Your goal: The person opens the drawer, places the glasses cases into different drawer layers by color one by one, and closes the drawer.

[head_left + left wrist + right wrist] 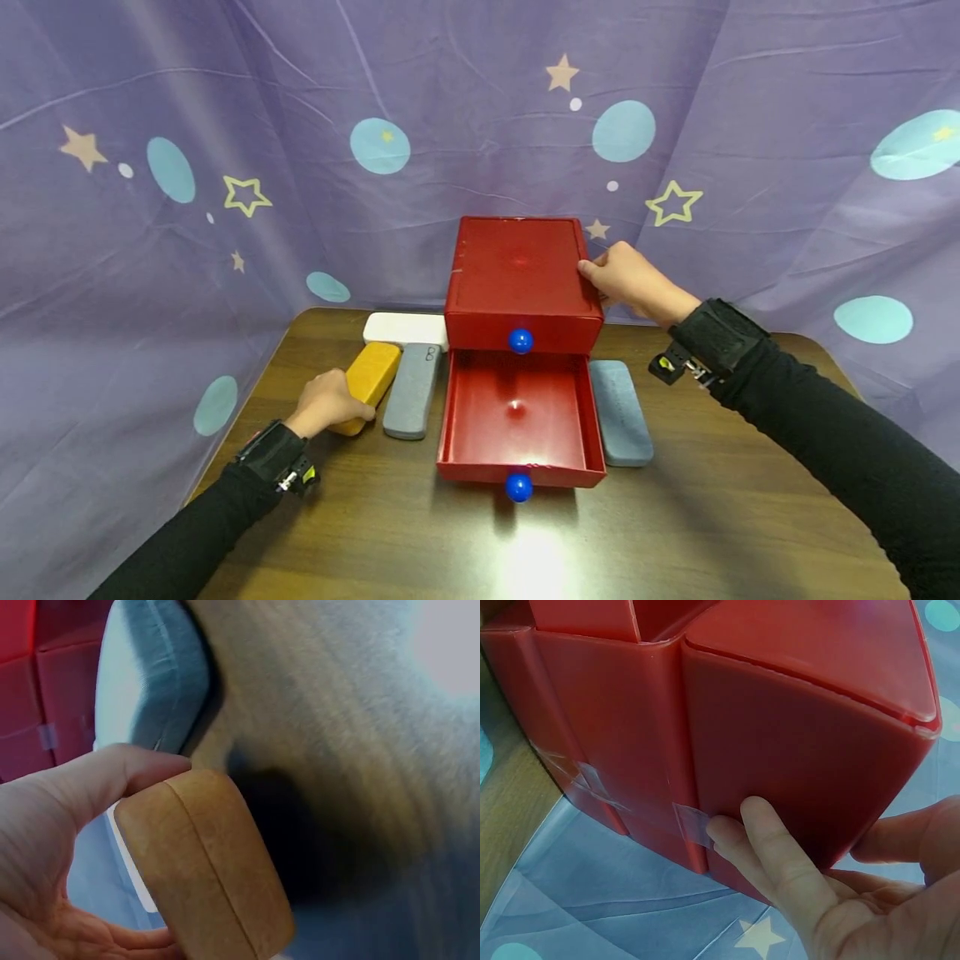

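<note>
A red drawer box (520,275) stands at the back of the wooden table (675,517). Its lower drawer (517,417) is pulled out and holds nothing; a blue knob (519,487) sits on its front, another blue knob (521,340) on the upper drawer. My right hand (626,279) grips the box's upper right rear corner, with fingers (780,862) against the red side wall (780,750). My left hand (326,402) grips the near end of a yellow case (367,377), thumb (112,780) on the case's (202,862) edge.
A grey case (411,389) lies right of the yellow one, seen close as grey case (146,675). A white case (405,329) lies behind them. A blue-grey case (621,410) lies right of the drawer. A purple starred curtain (225,125) hangs behind the table.
</note>
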`<state>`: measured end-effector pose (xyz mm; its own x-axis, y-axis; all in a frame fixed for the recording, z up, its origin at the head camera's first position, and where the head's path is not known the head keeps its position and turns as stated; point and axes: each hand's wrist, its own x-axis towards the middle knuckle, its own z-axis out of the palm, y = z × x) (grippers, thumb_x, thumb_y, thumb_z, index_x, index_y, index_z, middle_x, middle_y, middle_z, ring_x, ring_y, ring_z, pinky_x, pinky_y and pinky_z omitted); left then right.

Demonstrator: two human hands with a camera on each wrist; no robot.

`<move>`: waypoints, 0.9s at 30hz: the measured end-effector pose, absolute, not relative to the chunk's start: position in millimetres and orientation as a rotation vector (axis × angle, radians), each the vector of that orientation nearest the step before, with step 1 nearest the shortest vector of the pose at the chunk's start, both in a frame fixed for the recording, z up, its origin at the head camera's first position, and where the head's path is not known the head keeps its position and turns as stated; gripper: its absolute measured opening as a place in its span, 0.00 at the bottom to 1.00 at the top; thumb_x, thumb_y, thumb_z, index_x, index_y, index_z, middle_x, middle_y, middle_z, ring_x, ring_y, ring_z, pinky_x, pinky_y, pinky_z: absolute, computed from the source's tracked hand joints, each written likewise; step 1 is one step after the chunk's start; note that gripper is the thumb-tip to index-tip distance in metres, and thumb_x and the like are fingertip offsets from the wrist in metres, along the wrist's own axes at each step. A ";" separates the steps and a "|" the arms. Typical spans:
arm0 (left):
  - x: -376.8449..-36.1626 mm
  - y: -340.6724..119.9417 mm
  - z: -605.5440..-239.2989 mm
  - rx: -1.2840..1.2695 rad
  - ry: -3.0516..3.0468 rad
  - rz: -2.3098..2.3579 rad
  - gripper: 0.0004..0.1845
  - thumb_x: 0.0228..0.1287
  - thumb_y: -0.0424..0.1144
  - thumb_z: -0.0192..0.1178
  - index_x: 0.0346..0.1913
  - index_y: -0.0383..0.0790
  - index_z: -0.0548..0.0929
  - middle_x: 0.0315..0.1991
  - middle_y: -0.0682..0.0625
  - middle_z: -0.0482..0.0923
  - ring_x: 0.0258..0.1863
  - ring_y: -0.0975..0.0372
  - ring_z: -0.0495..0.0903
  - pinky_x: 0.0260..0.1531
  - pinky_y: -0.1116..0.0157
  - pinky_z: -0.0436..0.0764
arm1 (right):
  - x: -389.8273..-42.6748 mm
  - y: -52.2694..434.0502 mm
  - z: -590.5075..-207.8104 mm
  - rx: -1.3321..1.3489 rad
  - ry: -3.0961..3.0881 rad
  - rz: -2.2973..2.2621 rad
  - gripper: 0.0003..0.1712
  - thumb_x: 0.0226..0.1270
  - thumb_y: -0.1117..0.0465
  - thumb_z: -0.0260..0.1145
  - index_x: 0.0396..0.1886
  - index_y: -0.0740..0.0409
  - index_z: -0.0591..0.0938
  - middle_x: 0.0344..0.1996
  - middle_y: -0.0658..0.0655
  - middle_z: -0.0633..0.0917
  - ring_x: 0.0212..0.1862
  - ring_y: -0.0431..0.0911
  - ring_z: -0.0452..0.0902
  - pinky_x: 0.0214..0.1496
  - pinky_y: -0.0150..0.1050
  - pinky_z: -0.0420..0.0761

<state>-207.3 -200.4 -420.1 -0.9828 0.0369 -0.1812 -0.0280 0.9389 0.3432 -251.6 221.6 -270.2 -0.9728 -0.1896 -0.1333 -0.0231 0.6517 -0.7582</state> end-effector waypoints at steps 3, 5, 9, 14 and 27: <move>-208.1 -202.7 -414.4 -0.004 2.858 0.563 0.27 0.42 0.47 0.75 0.36 0.29 0.76 0.28 0.43 0.76 0.27 0.53 0.76 0.24 0.63 0.72 | -251.7 222.7 -270.7 -0.182 2.679 -1.216 0.27 0.83 0.59 0.48 0.55 0.84 0.78 0.50 0.78 0.84 0.41 0.51 0.89 0.47 0.47 0.89; -207.9 -204.2 -410.7 -0.017 2.830 0.578 0.27 0.42 0.47 0.75 0.36 0.29 0.76 0.28 0.43 0.76 0.27 0.54 0.76 0.24 0.64 0.72 | -251.7 222.8 -271.1 -0.178 2.679 -1.226 0.27 0.83 0.59 0.49 0.54 0.84 0.78 0.48 0.77 0.85 0.38 0.47 0.89 0.45 0.45 0.89; -207.4 -208.5 -402.9 -0.039 2.779 0.597 0.27 0.43 0.47 0.74 0.37 0.30 0.75 0.28 0.44 0.73 0.27 0.55 0.74 0.24 0.64 0.72 | -252.0 221.9 -271.7 -0.170 2.665 -1.254 0.27 0.83 0.59 0.49 0.54 0.85 0.79 0.46 0.76 0.86 0.39 0.49 0.89 0.43 0.43 0.89; -207.0 -212.8 -393.4 -0.047 2.707 0.647 0.28 0.46 0.45 0.72 0.41 0.29 0.71 0.30 0.44 0.70 0.28 0.55 0.72 0.24 0.65 0.72 | -250.6 221.3 -270.6 -0.179 2.665 -1.260 0.27 0.83 0.59 0.49 0.54 0.84 0.79 0.47 0.77 0.86 0.44 0.55 0.89 0.45 0.46 0.89; -211.2 -208.6 -385.9 -0.018 2.570 0.750 0.19 0.48 0.43 0.70 0.34 0.35 0.72 0.26 0.49 0.70 0.24 0.61 0.70 0.22 0.69 0.71 | -251.7 221.4 -270.0 -0.180 2.677 -1.239 0.26 0.83 0.60 0.49 0.53 0.84 0.79 0.46 0.76 0.86 0.39 0.51 0.90 0.43 0.44 0.89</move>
<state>-211.2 -208.6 -385.9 -0.8941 0.1133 -0.4334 -0.1378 0.8511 0.5066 -251.7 221.4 -270.0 -0.9753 -0.1870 -0.1172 -0.0315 0.6439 -0.7644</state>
